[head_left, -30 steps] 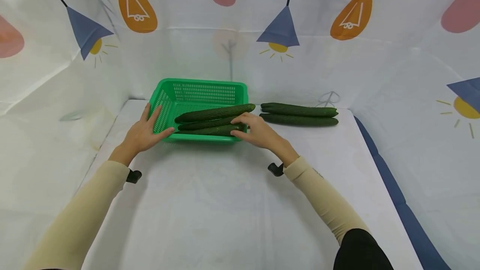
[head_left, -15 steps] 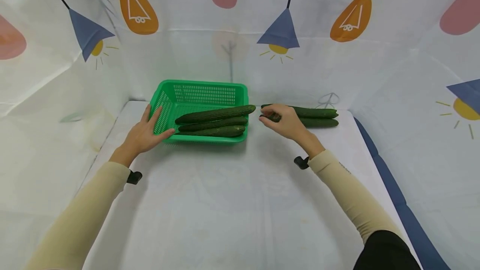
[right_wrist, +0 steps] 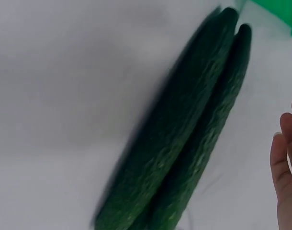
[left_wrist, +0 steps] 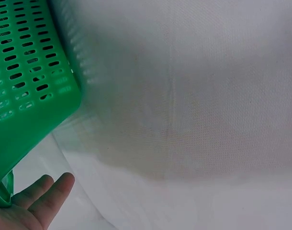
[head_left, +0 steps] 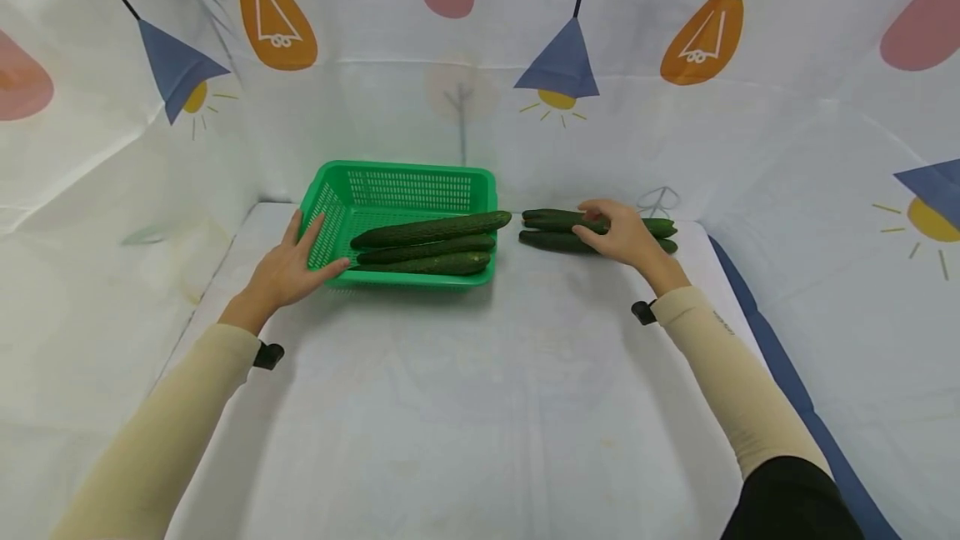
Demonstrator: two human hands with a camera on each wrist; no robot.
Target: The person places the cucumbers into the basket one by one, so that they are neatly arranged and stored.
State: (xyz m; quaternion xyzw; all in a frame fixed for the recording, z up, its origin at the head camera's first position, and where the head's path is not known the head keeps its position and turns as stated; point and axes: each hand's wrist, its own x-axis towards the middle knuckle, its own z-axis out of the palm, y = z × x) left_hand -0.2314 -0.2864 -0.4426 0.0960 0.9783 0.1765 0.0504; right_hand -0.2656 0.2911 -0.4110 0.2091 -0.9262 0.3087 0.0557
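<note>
A green plastic basket stands at the back of the table, and three cucumbers lie lengthwise in its front part. The top one pokes over the right rim. My left hand rests on the basket's front left corner, fingers spread and straight, thumb along the front rim. To the right of the basket, more cucumbers lie side by side on the table. My right hand hovers over them with fingers apart from thumb. In the right wrist view, its fingers are beside the cucumbers, not around them.
A white cloth covers the table. Behind it hangs a white curtain printed with lamps and bulbs. Dark blue fabric runs along the table's right edge.
My right hand has moved right, from the cucumbers in the basket to above those on the table. The left hand and the basket have stayed in place.
</note>
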